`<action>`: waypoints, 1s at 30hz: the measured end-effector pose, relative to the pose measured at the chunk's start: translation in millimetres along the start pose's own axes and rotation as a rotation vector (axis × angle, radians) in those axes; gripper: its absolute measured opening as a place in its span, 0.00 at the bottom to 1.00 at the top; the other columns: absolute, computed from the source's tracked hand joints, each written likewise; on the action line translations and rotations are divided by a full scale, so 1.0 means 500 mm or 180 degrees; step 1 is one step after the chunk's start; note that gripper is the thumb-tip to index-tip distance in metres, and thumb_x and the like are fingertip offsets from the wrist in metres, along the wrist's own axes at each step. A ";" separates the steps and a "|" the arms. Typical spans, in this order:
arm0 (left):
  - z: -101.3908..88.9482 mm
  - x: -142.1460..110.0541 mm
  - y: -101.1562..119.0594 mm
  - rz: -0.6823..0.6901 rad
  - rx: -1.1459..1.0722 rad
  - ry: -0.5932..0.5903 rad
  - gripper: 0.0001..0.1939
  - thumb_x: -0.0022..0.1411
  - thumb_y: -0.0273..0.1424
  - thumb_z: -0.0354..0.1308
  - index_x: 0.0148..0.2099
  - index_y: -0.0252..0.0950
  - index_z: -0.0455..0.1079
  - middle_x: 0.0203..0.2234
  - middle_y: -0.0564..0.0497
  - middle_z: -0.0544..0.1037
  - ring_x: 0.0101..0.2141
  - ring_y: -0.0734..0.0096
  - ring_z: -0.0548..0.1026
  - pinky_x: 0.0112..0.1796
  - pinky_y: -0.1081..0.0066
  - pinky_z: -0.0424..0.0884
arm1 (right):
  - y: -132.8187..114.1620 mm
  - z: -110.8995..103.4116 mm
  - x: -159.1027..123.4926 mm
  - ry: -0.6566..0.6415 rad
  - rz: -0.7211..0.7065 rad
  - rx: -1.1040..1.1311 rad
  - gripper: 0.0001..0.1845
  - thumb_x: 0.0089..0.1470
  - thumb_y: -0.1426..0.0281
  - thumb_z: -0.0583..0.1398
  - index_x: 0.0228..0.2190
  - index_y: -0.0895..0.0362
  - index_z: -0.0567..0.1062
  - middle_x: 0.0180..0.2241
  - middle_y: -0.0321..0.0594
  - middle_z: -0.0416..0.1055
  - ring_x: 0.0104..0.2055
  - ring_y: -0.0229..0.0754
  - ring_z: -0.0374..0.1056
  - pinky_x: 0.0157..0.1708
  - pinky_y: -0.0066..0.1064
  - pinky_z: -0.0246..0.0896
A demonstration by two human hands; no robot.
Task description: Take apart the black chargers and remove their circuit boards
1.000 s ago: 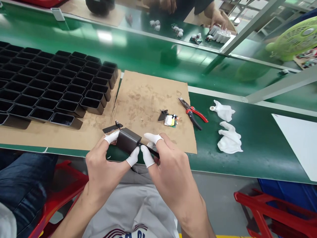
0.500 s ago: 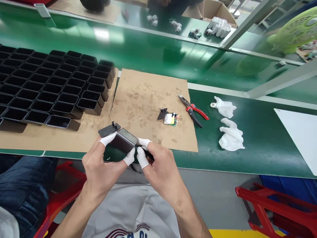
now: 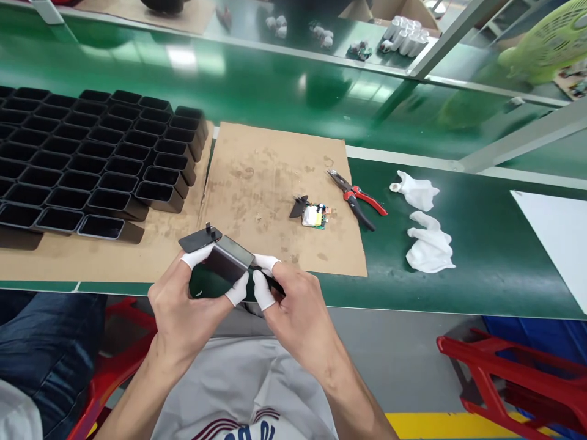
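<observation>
A dark, box-shaped plastic housing (image 3: 228,259) is held above the table's front edge, close to my body. White finger cots cover the working fingertips of both hands. My left hand (image 3: 177,302) is closed around the housing, thumb on the near side and a finger on the far side. At its left end sticks out a flat black plate (image 3: 200,239) with small prongs. My right hand (image 3: 298,305) pinches a slim black piece (image 3: 277,286) against the housing's right end; its full shape is hidden by the fingers. A small circuit board (image 3: 315,216) with a black plate attached lies beyond on cardboard.
Rows of open black housings (image 3: 103,226) stand at the left. Red-and-black pliers (image 3: 353,198) rest across the cardboard's (image 3: 257,183) right edge. Crumpled white gloves (image 3: 430,244) and a white sheet (image 3: 554,238) lie to the right. Another person's leg (image 3: 50,360) is at left.
The camera view has shifted slightly. Both hands keep the same grip on the housing and the slim black piece, with hardly any movement.
</observation>
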State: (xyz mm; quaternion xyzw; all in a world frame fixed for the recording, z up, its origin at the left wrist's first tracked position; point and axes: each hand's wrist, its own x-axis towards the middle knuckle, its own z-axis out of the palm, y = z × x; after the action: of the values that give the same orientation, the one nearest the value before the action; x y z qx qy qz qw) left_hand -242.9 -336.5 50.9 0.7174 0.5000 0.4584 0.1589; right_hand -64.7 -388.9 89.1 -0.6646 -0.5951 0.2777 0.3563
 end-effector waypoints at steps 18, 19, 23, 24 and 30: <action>-0.006 0.070 0.040 -0.2617 -0.2897 -0.1316 0.24 0.41 0.30 0.85 0.43 0.34 0.87 0.36 0.46 0.91 0.35 0.67 0.85 0.41 0.72 0.84 | 0.133 -0.163 -0.060 0.0969 0.0806 -0.0081 0.19 0.70 0.58 0.67 0.55 0.52 0.88 0.47 0.46 0.90 0.48 0.52 0.88 0.51 0.42 0.85; -0.005 0.071 0.044 -0.2668 -0.2968 -0.1336 0.25 0.40 0.29 0.85 0.43 0.34 0.87 0.36 0.46 0.91 0.35 0.67 0.85 0.41 0.72 0.84 | 0.142 -0.165 -0.058 0.1033 0.0818 -0.0087 0.19 0.69 0.58 0.67 0.55 0.52 0.88 0.47 0.46 0.90 0.49 0.54 0.88 0.53 0.44 0.85; 0.002 0.068 0.054 -0.2896 -0.3074 -0.1382 0.26 0.35 0.28 0.86 0.41 0.34 0.87 0.34 0.46 0.90 0.34 0.67 0.84 0.40 0.72 0.84 | 0.134 -0.158 -0.065 0.1126 0.0687 0.0021 0.16 0.68 0.59 0.69 0.53 0.51 0.90 0.46 0.45 0.90 0.48 0.53 0.88 0.51 0.43 0.86; 0.004 0.065 0.054 -0.2931 -0.3057 -0.1382 0.26 0.35 0.28 0.86 0.41 0.34 0.87 0.34 0.46 0.90 0.34 0.67 0.84 0.40 0.72 0.83 | 0.122 -0.153 -0.068 0.1118 0.0623 0.0076 0.15 0.67 0.60 0.70 0.51 0.51 0.90 0.45 0.45 0.90 0.46 0.52 0.88 0.49 0.41 0.86; 0.007 0.051 0.050 -0.2887 -0.2770 -0.1248 0.23 0.39 0.30 0.84 0.40 0.34 0.86 0.32 0.47 0.88 0.31 0.68 0.82 0.37 0.70 0.83 | 0.033 -0.130 -0.065 0.0730 0.0097 0.0193 0.08 0.68 0.66 0.71 0.46 0.47 0.92 0.38 0.38 0.89 0.33 0.44 0.81 0.33 0.33 0.78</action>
State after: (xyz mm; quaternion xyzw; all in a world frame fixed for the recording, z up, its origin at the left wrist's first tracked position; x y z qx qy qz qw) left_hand -223.8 -324.8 78.8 0.3759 0.4836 0.3671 0.7000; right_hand -8.0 -430.7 112.5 -0.6900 -0.5316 0.2231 0.4377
